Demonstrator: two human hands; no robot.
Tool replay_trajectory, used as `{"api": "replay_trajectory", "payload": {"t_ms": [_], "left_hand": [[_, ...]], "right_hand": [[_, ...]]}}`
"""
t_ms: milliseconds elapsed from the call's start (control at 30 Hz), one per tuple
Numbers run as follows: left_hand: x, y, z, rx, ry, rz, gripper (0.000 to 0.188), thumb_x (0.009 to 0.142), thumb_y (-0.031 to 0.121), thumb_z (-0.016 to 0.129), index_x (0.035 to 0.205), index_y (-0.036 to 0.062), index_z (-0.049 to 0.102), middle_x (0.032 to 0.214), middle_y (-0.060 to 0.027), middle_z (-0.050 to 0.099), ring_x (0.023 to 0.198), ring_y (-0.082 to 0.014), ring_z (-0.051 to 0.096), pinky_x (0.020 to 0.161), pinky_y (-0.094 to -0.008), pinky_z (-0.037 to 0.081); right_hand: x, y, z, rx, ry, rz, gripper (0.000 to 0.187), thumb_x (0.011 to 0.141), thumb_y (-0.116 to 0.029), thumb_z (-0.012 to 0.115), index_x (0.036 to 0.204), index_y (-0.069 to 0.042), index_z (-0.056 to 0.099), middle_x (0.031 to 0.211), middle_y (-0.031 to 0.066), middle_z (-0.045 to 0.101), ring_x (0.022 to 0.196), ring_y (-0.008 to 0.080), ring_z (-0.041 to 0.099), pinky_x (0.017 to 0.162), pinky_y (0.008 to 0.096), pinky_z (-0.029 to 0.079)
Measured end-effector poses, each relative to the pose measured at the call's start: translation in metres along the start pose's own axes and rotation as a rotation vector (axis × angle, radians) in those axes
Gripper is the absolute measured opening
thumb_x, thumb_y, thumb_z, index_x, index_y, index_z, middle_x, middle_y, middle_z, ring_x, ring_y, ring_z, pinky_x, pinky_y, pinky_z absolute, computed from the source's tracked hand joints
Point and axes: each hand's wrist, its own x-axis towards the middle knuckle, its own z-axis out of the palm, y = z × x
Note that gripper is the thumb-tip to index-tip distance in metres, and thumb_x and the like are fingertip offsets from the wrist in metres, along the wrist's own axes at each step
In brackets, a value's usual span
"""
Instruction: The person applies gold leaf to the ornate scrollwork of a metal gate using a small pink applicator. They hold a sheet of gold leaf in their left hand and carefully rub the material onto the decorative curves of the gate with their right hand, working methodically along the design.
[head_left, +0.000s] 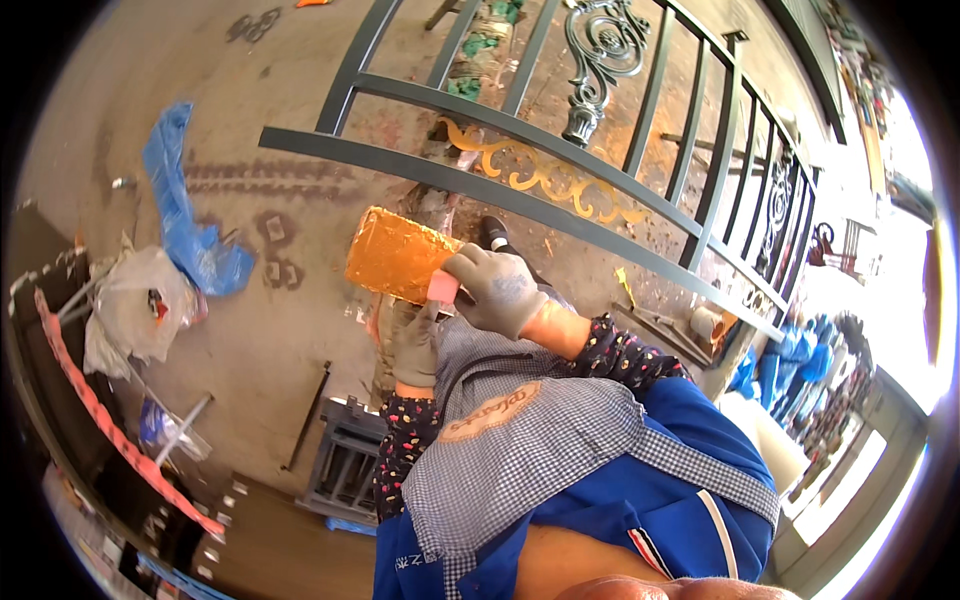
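My right hand (498,291), in a grey glove, grips a pink sponge block (443,287) at the near right corner of a shallow rectangular tray (395,252) coated in gold paint. My left hand (413,345), also gloved, is under the tray's near edge and appears to hold it; its fingertips are partly hidden. Ahead of the tray stands a dark grey metal railing (440,180). Between its two lower bars runs a scroll ornament (540,170) coloured gold. A dark cast scroll ornament (605,50) sits between the upright bars.
Blue plastic sheeting (190,215) and a translucent plastic bag (145,300) lie to the left. A red-pink strip (120,430) runs along a dark edge there. A dark slatted metal piece (350,460) stands beside my left arm. Blue bundles (790,360) are at the right.
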Motion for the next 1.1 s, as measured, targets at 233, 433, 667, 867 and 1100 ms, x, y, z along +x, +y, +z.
{"api": "replay_trajectory", "payload": {"t_ms": [233, 433, 667, 867, 1100], "left_hand": [[0.030, 0.032, -0.004, -0.384, -0.035, -0.196, 0.038, 0.096, 0.013, 0.067, 0.130, 0.0005, 0.055, 0.125, -0.0096, 0.062, 0.116, -0.0182, 0.059, 0.100, -0.0349, 0.050], [0.051, 0.022, -0.026, -0.468, -0.130, -0.269, 0.042, 0.096, 0.010, 0.066, 0.135, 0.0001, 0.053, 0.133, -0.0106, 0.059, 0.120, -0.0228, 0.059, 0.103, -0.0362, 0.049], [0.058, 0.015, -0.031, -0.416, -0.081, -0.350, 0.046, 0.096, 0.007, 0.065, 0.139, 0.0023, 0.050, 0.135, -0.0103, 0.057, 0.122, -0.0232, 0.059, 0.104, -0.0372, 0.051], [0.062, -0.001, -0.044, -0.430, -0.056, -0.388, 0.050, 0.095, 0.004, 0.064, 0.142, 0.0042, 0.048, 0.138, -0.0096, 0.056, 0.124, -0.0231, 0.058, 0.105, -0.0390, 0.050], [0.052, -0.014, -0.058, -0.449, 0.000, -0.385, 0.051, 0.095, -0.001, 0.062, 0.143, 0.0062, 0.049, 0.139, -0.0097, 0.057, 0.126, -0.0238, 0.058, 0.107, -0.0409, 0.050]], "right_hand": [[-0.006, 0.041, 0.001, 1.064, 0.421, 0.512, 0.042, 0.082, -0.014, 0.079, 0.116, 0.000, 0.059, 0.104, 0.0033, 0.067, 0.091, 0.0092, 0.063, 0.078, 0.0274, 0.054], [0.001, 0.113, -0.007, 1.112, 0.893, 0.734, 0.034, 0.087, -0.010, 0.076, 0.115, -0.001, 0.059, 0.101, 0.0054, 0.069, 0.080, 0.0117, 0.065, 0.071, 0.0263, 0.054], [0.023, 0.179, 0.020, 0.181, 0.908, 0.825, 0.035, 0.080, -0.019, 0.081, 0.104, -0.002, 0.063, 0.089, 0.0083, 0.070, 0.078, 0.0157, 0.066, 0.073, 0.0319, 0.054], [0.041, 0.192, 0.020, -0.044, 0.904, 0.812, 0.036, 0.077, -0.019, 0.081, 0.102, -0.003, 0.062, 0.085, 0.0180, 0.069, 0.079, 0.0310, 0.071, 0.072, 0.0384, 0.055], [0.056, 0.196, 0.022, -0.045, 0.832, 0.813, 0.031, 0.076, -0.019, 0.080, 0.094, -0.003, 0.060, 0.080, 0.0172, 0.068, 0.073, 0.0320, 0.070, 0.067, 0.0381, 0.054]]}}
